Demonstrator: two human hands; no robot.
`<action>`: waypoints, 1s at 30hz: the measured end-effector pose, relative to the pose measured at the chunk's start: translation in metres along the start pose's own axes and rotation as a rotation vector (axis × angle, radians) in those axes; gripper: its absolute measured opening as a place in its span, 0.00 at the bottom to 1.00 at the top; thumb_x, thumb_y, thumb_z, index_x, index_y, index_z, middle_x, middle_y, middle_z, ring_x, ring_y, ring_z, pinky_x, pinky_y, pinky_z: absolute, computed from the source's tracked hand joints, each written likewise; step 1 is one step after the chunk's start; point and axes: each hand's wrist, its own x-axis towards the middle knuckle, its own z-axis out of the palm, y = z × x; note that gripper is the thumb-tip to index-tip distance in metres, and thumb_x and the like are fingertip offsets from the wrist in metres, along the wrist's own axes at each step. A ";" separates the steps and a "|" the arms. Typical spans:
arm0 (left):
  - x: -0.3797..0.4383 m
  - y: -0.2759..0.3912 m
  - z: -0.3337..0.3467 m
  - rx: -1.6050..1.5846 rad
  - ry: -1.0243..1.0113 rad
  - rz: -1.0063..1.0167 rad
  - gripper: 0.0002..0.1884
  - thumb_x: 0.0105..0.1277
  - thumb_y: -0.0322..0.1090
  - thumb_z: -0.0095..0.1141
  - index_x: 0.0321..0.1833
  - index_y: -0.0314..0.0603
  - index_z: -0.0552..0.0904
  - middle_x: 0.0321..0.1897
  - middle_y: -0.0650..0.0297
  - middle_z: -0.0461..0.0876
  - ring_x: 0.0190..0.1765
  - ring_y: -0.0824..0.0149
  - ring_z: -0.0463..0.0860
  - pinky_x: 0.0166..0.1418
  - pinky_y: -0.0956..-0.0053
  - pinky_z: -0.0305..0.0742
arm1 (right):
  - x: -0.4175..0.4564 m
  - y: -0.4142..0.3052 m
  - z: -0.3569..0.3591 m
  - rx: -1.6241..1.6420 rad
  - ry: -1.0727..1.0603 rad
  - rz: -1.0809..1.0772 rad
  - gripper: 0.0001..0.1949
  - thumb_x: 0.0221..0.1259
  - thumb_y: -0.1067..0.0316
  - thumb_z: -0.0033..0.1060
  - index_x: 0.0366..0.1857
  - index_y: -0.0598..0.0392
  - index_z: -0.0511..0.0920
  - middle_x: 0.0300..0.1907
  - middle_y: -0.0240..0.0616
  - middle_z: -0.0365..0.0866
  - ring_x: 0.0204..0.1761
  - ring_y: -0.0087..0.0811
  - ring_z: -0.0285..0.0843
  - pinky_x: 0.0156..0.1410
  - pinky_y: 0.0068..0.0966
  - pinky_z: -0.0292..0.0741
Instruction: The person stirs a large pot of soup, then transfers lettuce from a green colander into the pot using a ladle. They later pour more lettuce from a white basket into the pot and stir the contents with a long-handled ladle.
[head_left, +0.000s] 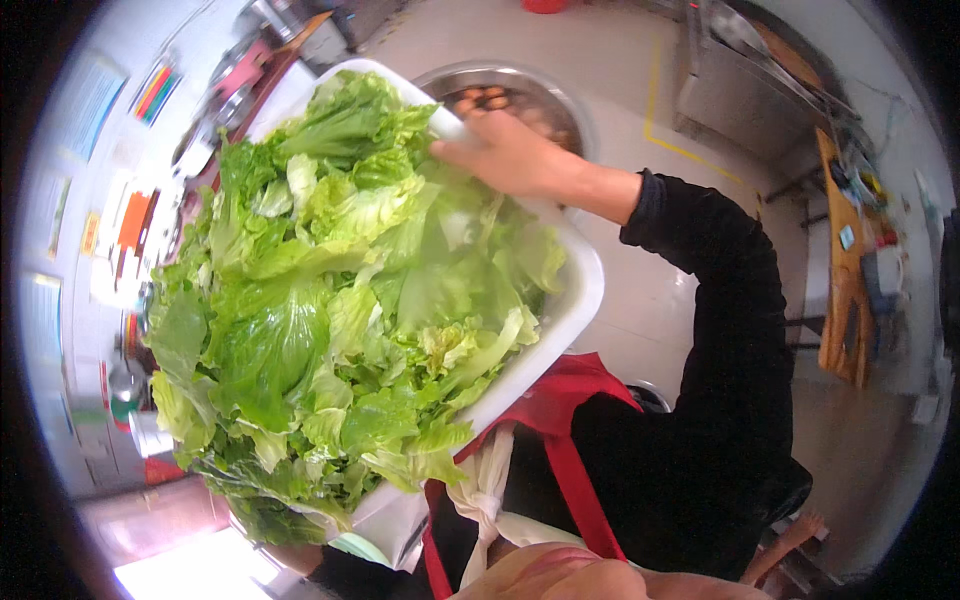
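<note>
A white plastic tub (581, 281), heaped with loose green lettuce leaves (337, 300), fills the middle and left of the view. It is tilted and held off the floor in front of my chest. My right hand (510, 154) grips its far rim, thumb on the lettuce side. Of my left hand (296, 559), only a bit by the wrist shows below the tub's opposite end; its fingers are hidden behind the lettuce. Wet leaves bulge above the rim, and some hang over it. A red apron (555, 394) covers my front, close against the tub's near edge.
Beyond my right hand, a steel basin (577, 112) on the tiled floor holds brownish-orange pieces. A wooden bench (844, 300) and a steel counter (720, 105) stand on the right. Counters with pots (236, 105) line the left wall. A red container (544, 5) is at the top.
</note>
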 end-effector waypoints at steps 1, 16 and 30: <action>-0.020 0.025 0.019 -0.034 -0.027 -0.012 0.23 0.77 0.42 0.44 0.69 0.34 0.71 0.61 0.59 0.79 0.56 0.64 0.81 0.58 0.70 0.77 | -0.017 0.021 -0.033 -0.033 0.000 0.102 0.26 0.68 0.42 0.56 0.40 0.62 0.84 0.31 0.54 0.85 0.37 0.43 0.86 0.47 0.38 0.78; -0.185 0.161 0.519 0.307 -0.599 0.150 0.27 0.80 0.41 0.40 0.77 0.37 0.61 0.72 0.60 0.66 0.70 0.64 0.68 0.74 0.68 0.62 | -0.217 0.409 -0.477 0.165 0.358 0.498 0.26 0.69 0.46 0.59 0.35 0.68 0.82 0.25 0.39 0.81 0.28 0.24 0.76 0.35 0.32 0.74; -0.065 0.147 0.488 0.124 -0.750 -0.049 0.25 0.79 0.40 0.42 0.74 0.36 0.65 0.68 0.60 0.70 0.66 0.66 0.71 0.70 0.69 0.65 | -0.181 0.249 -0.427 -0.036 0.387 0.573 0.21 0.69 0.52 0.60 0.31 0.67 0.80 0.20 0.33 0.73 0.24 0.20 0.68 0.29 0.30 0.66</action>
